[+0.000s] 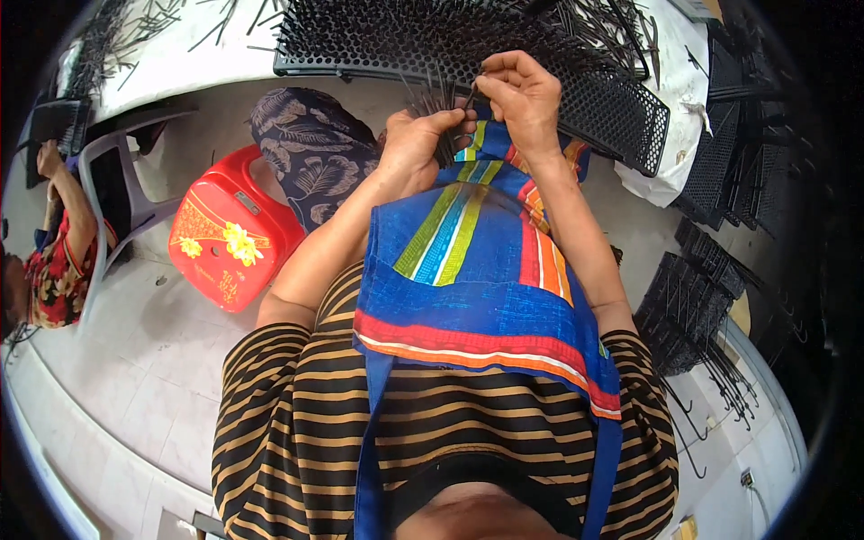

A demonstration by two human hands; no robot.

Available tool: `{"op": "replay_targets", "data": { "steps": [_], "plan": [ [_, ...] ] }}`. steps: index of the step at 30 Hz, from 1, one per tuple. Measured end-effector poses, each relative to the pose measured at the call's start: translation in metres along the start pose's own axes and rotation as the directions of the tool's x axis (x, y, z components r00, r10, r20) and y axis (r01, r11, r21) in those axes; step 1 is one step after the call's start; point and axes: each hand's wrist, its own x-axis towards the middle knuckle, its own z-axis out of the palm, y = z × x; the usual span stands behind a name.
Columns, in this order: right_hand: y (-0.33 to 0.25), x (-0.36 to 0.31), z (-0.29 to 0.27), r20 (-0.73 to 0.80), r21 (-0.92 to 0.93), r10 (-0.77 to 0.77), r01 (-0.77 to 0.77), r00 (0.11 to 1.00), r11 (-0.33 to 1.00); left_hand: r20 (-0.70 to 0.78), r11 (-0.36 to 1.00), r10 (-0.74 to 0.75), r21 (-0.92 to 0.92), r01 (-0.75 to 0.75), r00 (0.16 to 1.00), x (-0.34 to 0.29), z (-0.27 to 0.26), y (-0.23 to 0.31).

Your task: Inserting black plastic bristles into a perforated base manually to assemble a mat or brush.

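My left hand [416, 142] is closed round a bunch of thin black strips [441, 97], which fan out upward past the fingers over my lap. Close beside it, my right hand [529, 106] pinches thumb against forefinger, and the end of one dark strip shows at the fingertips. Just beyond both hands lies a long black perforated rack [630, 126] on the table. Many thin black pieces stand upright in its holes toward the middle and left, while bare holes show at its right end.
Loose black strips lie on the white-covered table [184, 76]. To my left stand a red plastic stool [236, 229] and a pale chair [148, 202] with another person's arm [76, 202] beyond. Black perforated baskets [688, 310] and hooked rods [729, 387] are on the right. A striped blue apron [468, 306] covers my lap.
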Motion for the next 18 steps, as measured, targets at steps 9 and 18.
{"op": "replay_targets", "data": {
  "steps": [9, 18],
  "plan": [
    [0.0, -0.001, -0.002, -0.191, 0.083, -0.072, 0.089, 0.979, 0.993, 0.009, 0.998, -0.009, 0.056, 0.008, 1.0, 0.0, 0.008, -0.003],
    [-0.006, 0.02, 0.0, -0.229, -0.455, -0.536, 0.398, 0.812, 0.797, 0.049, 0.994, -0.027, 0.103, 0.022, 0.998, 0.004, 0.004, -0.001]
  ]
}}
